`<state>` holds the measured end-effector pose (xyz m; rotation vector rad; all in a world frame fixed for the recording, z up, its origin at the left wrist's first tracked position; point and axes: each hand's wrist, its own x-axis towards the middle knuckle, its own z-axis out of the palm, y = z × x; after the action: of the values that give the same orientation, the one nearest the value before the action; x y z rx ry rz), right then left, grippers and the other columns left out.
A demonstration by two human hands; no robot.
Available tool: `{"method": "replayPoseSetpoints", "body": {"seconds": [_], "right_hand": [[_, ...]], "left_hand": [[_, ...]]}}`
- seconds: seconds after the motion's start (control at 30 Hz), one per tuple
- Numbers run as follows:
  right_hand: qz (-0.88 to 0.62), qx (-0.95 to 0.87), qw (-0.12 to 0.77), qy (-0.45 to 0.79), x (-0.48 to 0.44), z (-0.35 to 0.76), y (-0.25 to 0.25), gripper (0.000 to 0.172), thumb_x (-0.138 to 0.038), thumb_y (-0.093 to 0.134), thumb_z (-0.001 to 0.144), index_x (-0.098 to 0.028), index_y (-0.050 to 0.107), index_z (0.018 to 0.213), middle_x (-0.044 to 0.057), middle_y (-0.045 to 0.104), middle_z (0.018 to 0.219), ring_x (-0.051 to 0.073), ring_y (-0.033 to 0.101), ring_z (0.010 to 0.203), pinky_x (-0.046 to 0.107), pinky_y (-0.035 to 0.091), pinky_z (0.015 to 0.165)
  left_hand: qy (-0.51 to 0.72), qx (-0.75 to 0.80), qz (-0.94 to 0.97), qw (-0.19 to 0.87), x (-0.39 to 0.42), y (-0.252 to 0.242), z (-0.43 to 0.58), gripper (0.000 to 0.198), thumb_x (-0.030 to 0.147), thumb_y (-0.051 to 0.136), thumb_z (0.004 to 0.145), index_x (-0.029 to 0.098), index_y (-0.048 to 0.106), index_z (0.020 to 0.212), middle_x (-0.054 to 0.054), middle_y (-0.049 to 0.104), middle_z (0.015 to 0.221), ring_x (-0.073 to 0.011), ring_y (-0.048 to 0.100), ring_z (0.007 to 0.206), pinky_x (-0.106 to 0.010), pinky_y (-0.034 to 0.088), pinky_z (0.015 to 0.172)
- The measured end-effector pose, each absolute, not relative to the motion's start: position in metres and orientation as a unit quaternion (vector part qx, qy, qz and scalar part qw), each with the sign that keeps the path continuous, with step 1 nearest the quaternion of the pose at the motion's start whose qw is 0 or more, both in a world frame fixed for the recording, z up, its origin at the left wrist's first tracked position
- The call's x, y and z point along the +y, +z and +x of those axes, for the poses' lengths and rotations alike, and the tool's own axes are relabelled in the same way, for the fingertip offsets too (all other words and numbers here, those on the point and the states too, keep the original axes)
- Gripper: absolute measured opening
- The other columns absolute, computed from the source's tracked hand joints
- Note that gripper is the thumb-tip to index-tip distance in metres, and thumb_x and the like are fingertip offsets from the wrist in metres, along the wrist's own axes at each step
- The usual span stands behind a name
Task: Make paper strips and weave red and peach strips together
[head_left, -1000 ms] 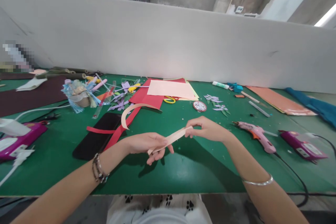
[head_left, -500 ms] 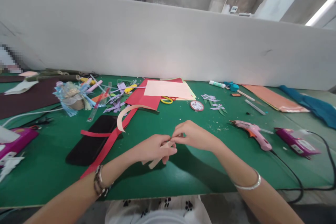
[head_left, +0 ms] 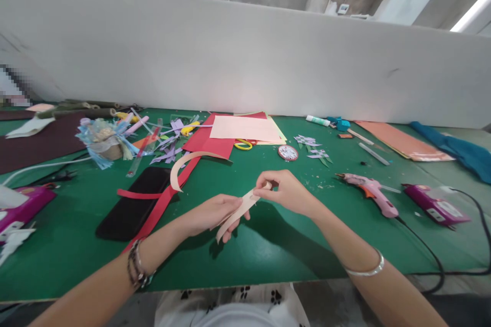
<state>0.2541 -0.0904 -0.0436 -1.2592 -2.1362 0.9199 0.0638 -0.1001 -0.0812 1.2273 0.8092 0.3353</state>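
Between my two hands a pale peach paper strip (head_left: 238, 215) runs slantwise above the table, its lower end curling down. My left hand (head_left: 224, 210) grips it near the middle, thumb on top and the other fingers underneath. At the strip's upper end, my right hand (head_left: 279, 190) pinches it between thumb and fingertips. Another curved peach strip (head_left: 177, 171) lies just beyond my left hand, partly over a long red paper strip (head_left: 163, 207). A black phone-like slab (head_left: 132, 209) rests left of it, with a short red strip across it.
Pink sheets (head_left: 241, 127) and red paper (head_left: 192, 143) lie at the back with yellow-handled scissors (head_left: 243, 145). A round white disc (head_left: 287, 152) is right of them. To the right sit a pink glue gun (head_left: 370, 191) and a purple power strip (head_left: 435, 207). Purple scraps (head_left: 171, 153) are at left.
My right hand has moved slightly right and up, apart from my left. More of the peach strip now shows stretched between them.
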Motion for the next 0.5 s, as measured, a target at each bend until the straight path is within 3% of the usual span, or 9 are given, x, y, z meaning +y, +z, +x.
{"method": "replayPoseSetpoints", "body": {"seconds": [0.1, 0.17, 0.3, 0.5], "right_hand": [[-0.414, -0.825, 0.226, 0.311, -0.090, 0.254, -0.041, 0.018, -0.029, 0.054, 0.074, -0.014, 0.057, 0.064, -0.001, 0.054, 0.060, 0.007, 0.044, 0.055, 0.018, 0.034, 0.053], [-0.398, -0.843, 0.212, 0.295, -0.091, 0.253, -0.038, 0.020, -0.029, 0.053, 0.075, -0.014, 0.058, 0.063, 0.000, 0.055, 0.060, 0.007, 0.045, 0.056, 0.019, 0.034, 0.054], [-0.415, -0.831, 0.207, 0.308, -0.092, 0.249, -0.037, 0.021, -0.029, 0.053, 0.076, -0.014, 0.056, 0.062, -0.001, 0.056, 0.055, 0.007, 0.046, 0.052, 0.017, 0.034, 0.050], [-0.440, -0.776, 0.271, 0.362, -0.092, 0.246, -0.039, 0.021, -0.030, 0.057, 0.071, -0.014, 0.053, 0.058, -0.003, 0.054, 0.052, 0.006, 0.043, 0.048, 0.017, 0.033, 0.047]], "left_hand": [[0.115, 0.302, 0.520, 0.791, -0.098, -0.086, 0.066, 0.058, 0.062, 0.028, 0.076, 0.012, 0.057, 0.079, 0.006, 0.040, 0.032, -0.0099, 0.040, 0.026, -0.020, 0.028, 0.033], [0.107, 0.264, 0.512, 0.810, -0.098, -0.087, 0.068, 0.063, 0.065, 0.025, 0.074, 0.012, 0.058, 0.070, 0.005, 0.036, 0.029, -0.0102, 0.038, 0.027, -0.021, 0.025, 0.034], [0.152, 0.294, 0.579, 0.745, -0.101, -0.083, 0.074, 0.049, 0.057, 0.049, 0.067, 0.013, 0.048, 0.046, 0.003, 0.039, 0.040, -0.0065, 0.034, 0.042, -0.021, 0.026, 0.044], [0.191, 0.254, 0.483, 0.816, -0.105, -0.086, 0.078, 0.048, 0.056, 0.059, 0.063, 0.016, 0.039, 0.047, 0.008, 0.028, 0.036, -0.0041, 0.025, 0.035, -0.021, 0.016, 0.041]]}}
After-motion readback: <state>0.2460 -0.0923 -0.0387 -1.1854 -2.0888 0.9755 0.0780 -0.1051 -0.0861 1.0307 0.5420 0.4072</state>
